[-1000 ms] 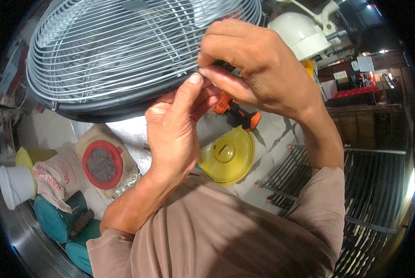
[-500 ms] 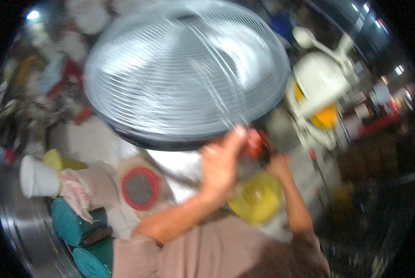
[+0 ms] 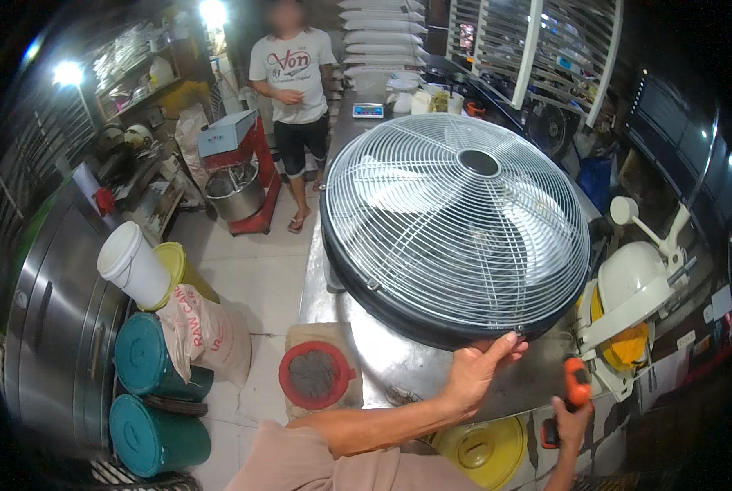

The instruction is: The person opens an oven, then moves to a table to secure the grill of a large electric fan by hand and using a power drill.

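A large round fan [image 3: 456, 237] with a silver wire guard and pale blades stands tilted over a metal table [image 3: 382, 368]. At its lower rim my left hand [image 3: 474, 375] grips the edge, thumb on the front and the fingers partly hidden. Lower and to the right, my right hand [image 3: 573, 421] is closed round the handle of an orange and black cordless drill [image 3: 578, 381]. The drill is apart from the fan, its front end pointing up toward the rim.
A cream dough machine [image 3: 628, 295] stands right of the fan. Under the table edge sits a yellow lidded bucket [image 3: 482, 454]. To the left are green bins [image 3: 160, 435], a sack [image 3: 215, 335] and a red mixer [image 3: 239, 180]. A person [image 3: 291, 90] stands at the back.
The view has turned and steadied, so the fan now shows lower and further right. My right hand and the drill have moved down, away from the fan's rim. My left hand still holds the rim.
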A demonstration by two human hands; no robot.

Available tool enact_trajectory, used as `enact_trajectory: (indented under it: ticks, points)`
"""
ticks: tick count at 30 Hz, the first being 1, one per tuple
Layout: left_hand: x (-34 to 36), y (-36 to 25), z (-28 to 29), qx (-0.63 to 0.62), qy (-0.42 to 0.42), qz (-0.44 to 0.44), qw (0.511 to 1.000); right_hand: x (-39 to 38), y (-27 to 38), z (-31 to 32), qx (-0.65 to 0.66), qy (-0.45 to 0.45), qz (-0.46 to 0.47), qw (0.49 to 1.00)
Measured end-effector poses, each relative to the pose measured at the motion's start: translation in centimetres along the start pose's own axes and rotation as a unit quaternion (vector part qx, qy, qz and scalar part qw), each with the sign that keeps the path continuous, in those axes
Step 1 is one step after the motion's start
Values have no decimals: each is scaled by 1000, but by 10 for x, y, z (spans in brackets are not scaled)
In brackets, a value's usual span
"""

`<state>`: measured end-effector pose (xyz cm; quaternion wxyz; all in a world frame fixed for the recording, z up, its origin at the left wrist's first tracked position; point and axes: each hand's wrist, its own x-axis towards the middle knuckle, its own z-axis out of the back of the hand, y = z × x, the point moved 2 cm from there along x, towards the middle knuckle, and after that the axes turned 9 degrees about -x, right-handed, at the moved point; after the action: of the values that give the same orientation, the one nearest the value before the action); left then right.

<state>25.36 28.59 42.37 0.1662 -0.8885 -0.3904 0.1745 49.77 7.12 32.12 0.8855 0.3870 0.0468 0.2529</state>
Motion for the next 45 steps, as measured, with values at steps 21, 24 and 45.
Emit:
enact_trajectory:
  ticks: [21,24,45]
  points:
    - [11,-2,-4,4,24,-63,998,-37,317,166,-178,-43,301,936]
    - [11,-5,-1,4,27,-59,998,-39,340,147,-143,45,270,951]
    - [15,-6,-3,-2,24,-57,998,-25,359,122,-143,121,342,921]
